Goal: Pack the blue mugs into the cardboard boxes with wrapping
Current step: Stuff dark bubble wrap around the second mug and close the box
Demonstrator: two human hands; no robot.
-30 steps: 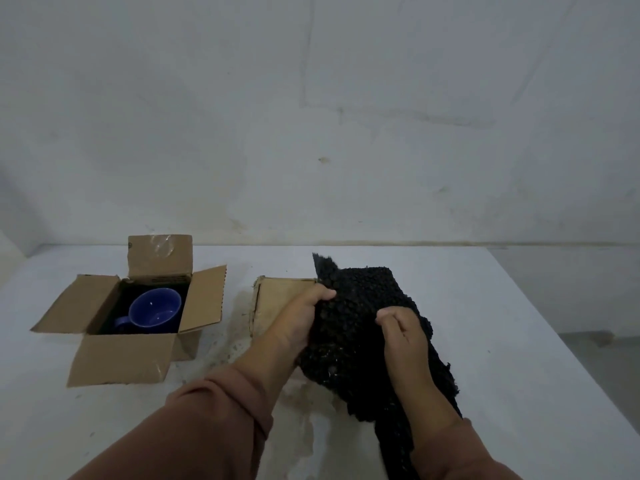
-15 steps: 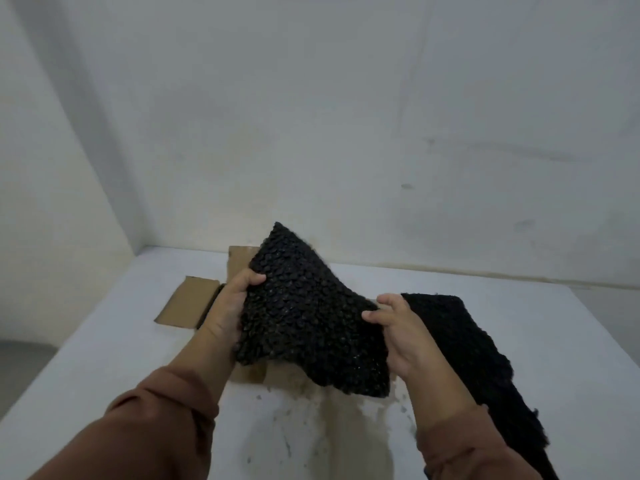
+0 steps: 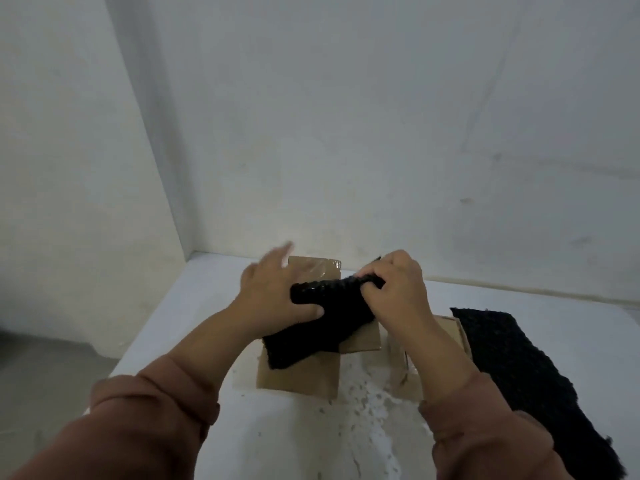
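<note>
A black bubble-wrap sheet (image 3: 322,323) lies across the top of an open cardboard box (image 3: 298,375), hiding the inside and any mug in it. My left hand (image 3: 273,296) rests at the sheet's left end with its thumb on the wrap and its fingers stretched out, blurred. My right hand (image 3: 398,292) grips the far right edge of the sheet with curled fingers. The box's back flap (image 3: 315,268) stands up behind both hands.
A second cardboard box (image 3: 446,330) sits just right of my right forearm. Another black wrap sheet (image 3: 502,362) lies flat on the white table (image 3: 214,341) at the right. Walls meet in a corner at the far left; the table's left edge drops to the floor.
Both hands have carried the black wrap from the table's middle to the left box and lowered it over the opening. My left fingers have straightened. The second sheet stayed on the table.
</note>
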